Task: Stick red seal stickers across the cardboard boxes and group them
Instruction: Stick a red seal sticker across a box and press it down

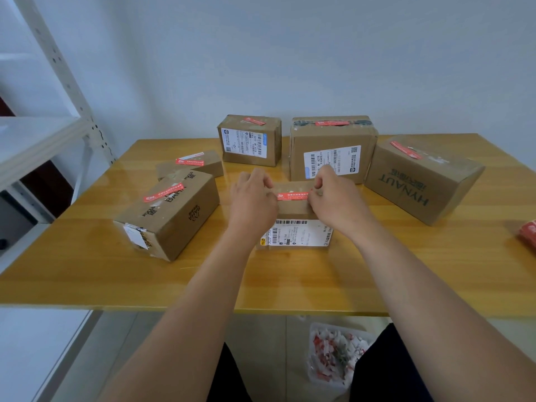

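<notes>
Six cardboard boxes sit on a yellow wooden counter [87, 271], each with one red seal sticker on its top face. At the centre, a person's left hand [252, 198] and right hand [336, 198] meet over the nearest box [293, 227], which carries a white shipping label on its front. Both sets of fingers are curled, pinching or pressing the two ends of a red sticker [293, 195] stretched across that box's top; whether it is fully stuck down cannot be told.

Around this central box the other five form an arc. At 9 o'clock lies a long box printed BAHA [174, 213], its sticker [162, 193] running across the top. At 10 o'clock, just behind it, is a low flat box [203, 166]. At 11 o'clock stands a small labelled box [249, 140], at 1 o'clock a larger labelled box [330, 149], and at 3 o'clock a box marked HYNAUT [420, 181], printing upside down.

At the counter's right edge, a red packet [528, 236] is cut off by the frame. On the floor at 5 o'clock, a clear plastic container [336, 355] holds a heap of white and red paper scraps. White metal shelving [58, 82] stands at 9 o'clock
</notes>
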